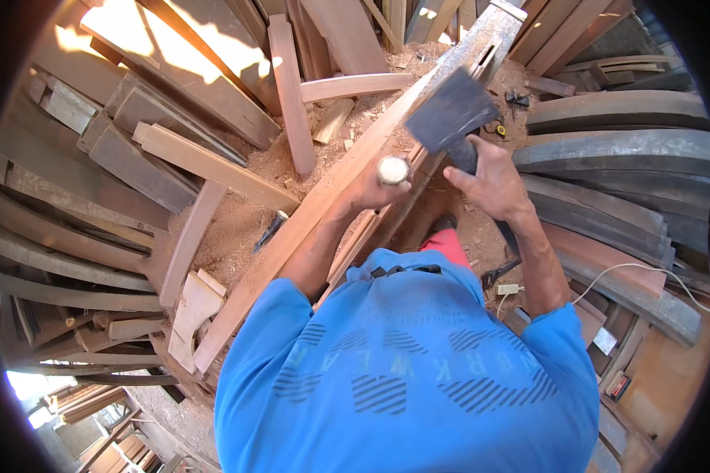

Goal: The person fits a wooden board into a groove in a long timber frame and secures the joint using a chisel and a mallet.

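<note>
My left hand (379, 188) is closed round an upright chisel (393, 170); only the pale round end of its handle shows, and its blade is hidden beneath the hand. The hand is over a long reddish-brown board (315, 209) that runs diagonally across the work, with narrower slotted pieces (363, 236) along its right side. My right hand (493, 180) grips the handle of a dark, blocky mallet (454, 110). The mallet's head is slightly blurred, up and to the right of the chisel, apart from it.
Sawdust and shavings (233, 225) cover the ground. Curved timbers are stacked at left (71, 268) and right (623, 150). A dark-handled tool (270, 230) lies left of the board. A yellow tape measure (500, 130) and a white cord (631, 266) lie at right.
</note>
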`<state>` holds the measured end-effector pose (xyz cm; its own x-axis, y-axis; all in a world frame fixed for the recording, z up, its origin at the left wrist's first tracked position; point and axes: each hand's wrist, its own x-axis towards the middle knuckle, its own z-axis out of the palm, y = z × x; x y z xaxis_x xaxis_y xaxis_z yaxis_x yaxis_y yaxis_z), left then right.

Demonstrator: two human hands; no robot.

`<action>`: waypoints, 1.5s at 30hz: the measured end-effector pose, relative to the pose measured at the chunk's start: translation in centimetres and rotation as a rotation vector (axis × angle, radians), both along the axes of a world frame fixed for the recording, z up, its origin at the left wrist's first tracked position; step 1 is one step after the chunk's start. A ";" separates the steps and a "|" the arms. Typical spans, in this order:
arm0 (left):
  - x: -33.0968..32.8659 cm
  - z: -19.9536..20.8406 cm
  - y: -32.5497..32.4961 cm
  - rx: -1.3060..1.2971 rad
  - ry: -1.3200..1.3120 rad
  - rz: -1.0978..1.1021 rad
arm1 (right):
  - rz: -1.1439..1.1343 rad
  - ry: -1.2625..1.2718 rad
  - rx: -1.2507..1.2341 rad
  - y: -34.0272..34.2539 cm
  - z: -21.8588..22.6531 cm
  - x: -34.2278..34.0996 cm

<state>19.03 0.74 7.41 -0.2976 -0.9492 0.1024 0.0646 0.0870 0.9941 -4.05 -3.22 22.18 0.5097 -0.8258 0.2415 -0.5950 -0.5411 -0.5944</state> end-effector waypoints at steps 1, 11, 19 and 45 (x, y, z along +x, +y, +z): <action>0.0 -0.1 -0.5 0.048 -0.031 -0.048 | -0.022 -0.119 0.196 0.4 0.1 0.1; 0.1 2.5 7.7 -0.276 -0.129 0.050 | -0.164 -0.479 0.540 3.4 1.5 -1.1; -4.0 12.3 -0.1 -0.307 -0.080 0.342 | -0.166 -0.548 0.581 4.8 0.5 -1.7; -0.4 5.1 -1.9 -0.146 0.005 0.359 | -0.126 -0.928 0.030 6.0 9.2 -0.9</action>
